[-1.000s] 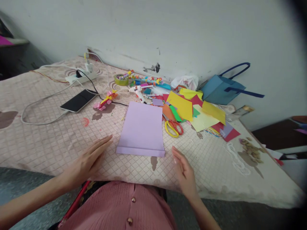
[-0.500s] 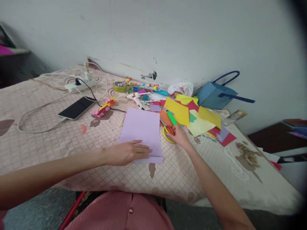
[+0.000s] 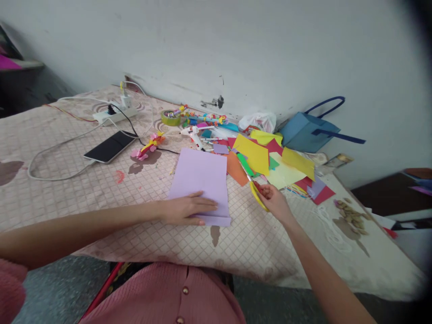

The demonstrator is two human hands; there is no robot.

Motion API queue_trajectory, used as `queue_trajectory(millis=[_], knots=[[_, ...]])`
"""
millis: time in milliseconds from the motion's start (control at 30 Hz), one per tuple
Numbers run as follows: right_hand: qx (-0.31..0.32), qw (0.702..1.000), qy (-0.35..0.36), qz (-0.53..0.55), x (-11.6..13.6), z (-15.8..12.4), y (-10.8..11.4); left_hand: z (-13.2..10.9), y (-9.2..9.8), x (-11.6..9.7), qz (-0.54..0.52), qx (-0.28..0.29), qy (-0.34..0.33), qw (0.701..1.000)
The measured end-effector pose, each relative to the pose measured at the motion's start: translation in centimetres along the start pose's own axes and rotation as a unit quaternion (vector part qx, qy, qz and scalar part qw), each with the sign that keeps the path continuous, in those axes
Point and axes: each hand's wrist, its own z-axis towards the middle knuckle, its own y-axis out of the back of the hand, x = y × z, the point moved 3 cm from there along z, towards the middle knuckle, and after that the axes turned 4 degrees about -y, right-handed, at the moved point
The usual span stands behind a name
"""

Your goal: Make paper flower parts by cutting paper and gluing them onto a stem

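Observation:
A sheet of purple paper [image 3: 202, 173] lies on the patterned cloth, with a narrow fold along its near edge. My left hand [image 3: 189, 208] rests flat on the sheet's lower part, fingers stretched to the right. To the right of the paper, my right hand [image 3: 272, 199] is closed on the handles of a pair of scissors [image 3: 259, 197] with yellow and red grips. The blades point away from me, toward a green cutter [image 3: 245, 164], and are partly hidden. Orange paper [image 3: 237, 169] lies between the purple sheet and the cutter.
Coloured paper sheets [image 3: 297, 163] are heaped at the right. A white glue gun [image 3: 195, 135] and a tape roll [image 3: 170, 118] lie behind the purple sheet. Left are a phone [image 3: 110, 146], a power strip [image 3: 116, 115] and cables. A blue bag [image 3: 308, 131] leans by the wall.
My right hand has drawn the scissors to the right and toward me, away from the purple sheet's edge, uncovering more orange paper. My left hand stays on the sheet, its fingers slightly more spread.

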Motion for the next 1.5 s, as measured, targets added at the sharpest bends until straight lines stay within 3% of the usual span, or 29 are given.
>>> queue_trajectory(millis=[133,233,433,700,967,1133,1233,1300,1400,1500], knots=[[0.066,0.996,-0.011,-0.051,0.1,-2.9,1.2,0.8,0.5,0.2,0.012,-0.083,0.109,0.991],[0.106,0.986,0.032,-0.128,0.9,-5.0,1.5,0.9,0.1,0.1,0.015,-0.078,0.157,0.984],[0.208,0.961,0.084,-0.161,2.5,-8.1,1.4,0.9,-0.3,-0.3,-0.001,-0.053,0.189,0.98],[0.205,0.944,0.134,-0.22,2.9,-8.6,2.4,0.8,-0.5,0.0,-0.035,-0.081,0.181,0.98],[0.22,0.93,0.165,-0.245,3.3,-8.8,1.9,0.8,-0.8,0.6,-0.04,-0.096,0.171,0.98],[0.232,0.922,0.177,-0.255,3.5,-8.9,1.8,0.8,-0.6,0.4,-0.015,-0.073,0.18,0.981],[0.232,0.924,0.175,-0.249,3.6,-8.8,1.8,1.3,-0.2,-0.2,0.017,-0.064,0.145,0.987],[0.228,0.925,0.174,-0.248,3.7,-8.7,1.9,2.2,0.0,-0.6,0.033,-0.053,0.085,0.994],[0.227,0.924,0.176,-0.252,3.9,-8.6,1.9,3.6,-0.1,-0.8,0.035,-0.009,-0.026,0.999],[0.23,0.921,0.178,-0.257,4.0,-8.5,1.9,4.5,-0.6,-0.2,0.022,0.048,-0.088,0.995]])
